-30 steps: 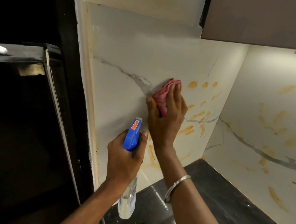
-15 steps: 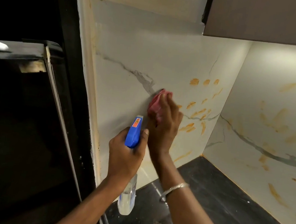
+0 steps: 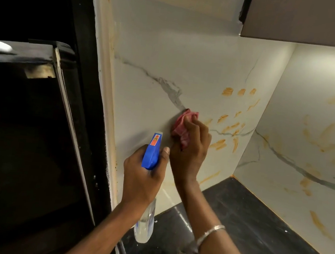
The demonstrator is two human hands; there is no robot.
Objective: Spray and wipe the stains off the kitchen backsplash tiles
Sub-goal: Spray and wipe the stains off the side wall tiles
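Hands: left hand (image 3: 142, 178) grips one spray bottle (image 3: 148, 189); right hand (image 3: 191, 148) presses one pink cloth (image 3: 181, 126) on backsplash (image 3: 154, 109).

left grip (image 3: 142, 178) curled closed, thumb up; right grip (image 3: 191, 150) higher, fingers apparently bent.

The orange label (image 3: 155, 140) on the spray bottle (image 3: 151, 152) is unreadable.

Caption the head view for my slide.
The right hand presses a pink cloth to the stained backsplash while the left hand holds a blue-topped spray bottle.
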